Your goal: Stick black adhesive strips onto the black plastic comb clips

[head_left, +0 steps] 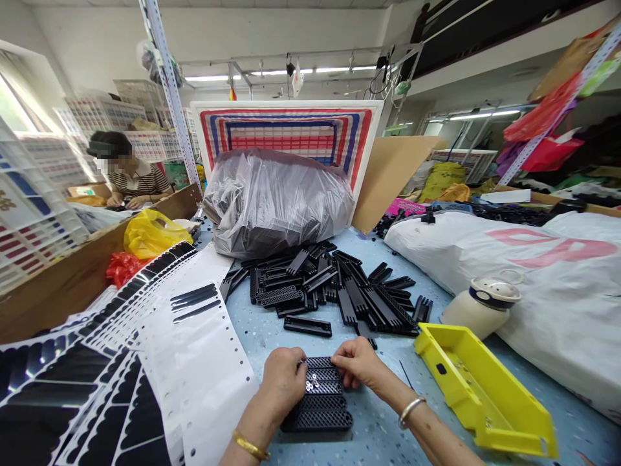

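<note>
A row of black perforated plastic strips (323, 402) lies side by side on the speckled blue tabletop (388, 424), right in front of me. My left hand (285, 382) is closed at the left end of the upper strips, thumb and fingers pressed on the edge. At the opposite end, my right hand (358, 364) pinches the far strip with thumb and forefinger. Several small shiny metal pieces (314, 382) rest on the strips between my hands. Beyond them, one single black strip (307, 325) lies apart, in front of a loose heap of black strips (356, 291).
A yellow bin (485, 388) with small pieces inside stands right, beside a cream bottle (480, 307) and a large white sack (504, 259). White sheets with black stickers (208, 362) cover the left. Behind the heap sits a filled plastic bag (281, 200). Another person (133, 171) sits far left.
</note>
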### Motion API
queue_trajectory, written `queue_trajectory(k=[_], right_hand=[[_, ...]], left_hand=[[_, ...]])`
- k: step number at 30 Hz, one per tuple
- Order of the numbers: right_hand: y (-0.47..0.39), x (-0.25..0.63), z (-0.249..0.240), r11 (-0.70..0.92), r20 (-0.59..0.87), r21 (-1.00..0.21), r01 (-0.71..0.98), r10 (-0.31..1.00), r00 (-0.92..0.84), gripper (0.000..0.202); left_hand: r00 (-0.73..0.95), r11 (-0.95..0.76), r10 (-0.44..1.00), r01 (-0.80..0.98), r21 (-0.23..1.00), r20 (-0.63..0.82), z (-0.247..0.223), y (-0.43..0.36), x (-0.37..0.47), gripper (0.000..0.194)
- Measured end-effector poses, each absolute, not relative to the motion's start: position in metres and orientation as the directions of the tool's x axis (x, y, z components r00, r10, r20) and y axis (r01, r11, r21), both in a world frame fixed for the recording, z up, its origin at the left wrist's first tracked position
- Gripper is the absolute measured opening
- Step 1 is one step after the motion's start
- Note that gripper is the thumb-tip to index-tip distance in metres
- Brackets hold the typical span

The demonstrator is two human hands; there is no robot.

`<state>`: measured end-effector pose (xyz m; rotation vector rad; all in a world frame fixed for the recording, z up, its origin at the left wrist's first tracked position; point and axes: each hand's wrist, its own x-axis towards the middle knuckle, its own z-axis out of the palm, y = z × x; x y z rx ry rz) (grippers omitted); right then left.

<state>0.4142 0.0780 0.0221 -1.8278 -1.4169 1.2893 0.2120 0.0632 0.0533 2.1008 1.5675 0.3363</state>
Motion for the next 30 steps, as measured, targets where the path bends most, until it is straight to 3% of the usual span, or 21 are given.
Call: queue_trajectory(k=[19, 30], right_hand=[[0.080, 0.413, 0.028, -0.372, -0.436, -0.782, 0.500, 0.900, -0.013, 0.018], [0.088, 0.413, 0.016, -0.404, -0.543, -0.620, 0.673, 0.839, 0.003, 0.020]], left_hand=[[0.399, -0.326, 0.896, 0.889, 0.323, -0.195, 0.060, 0.070, 0.223, 0.033], [0.399, -0.330, 0.898, 0.889, 0.317, -0.184, 0.056, 0.069, 0.221, 0.034]])
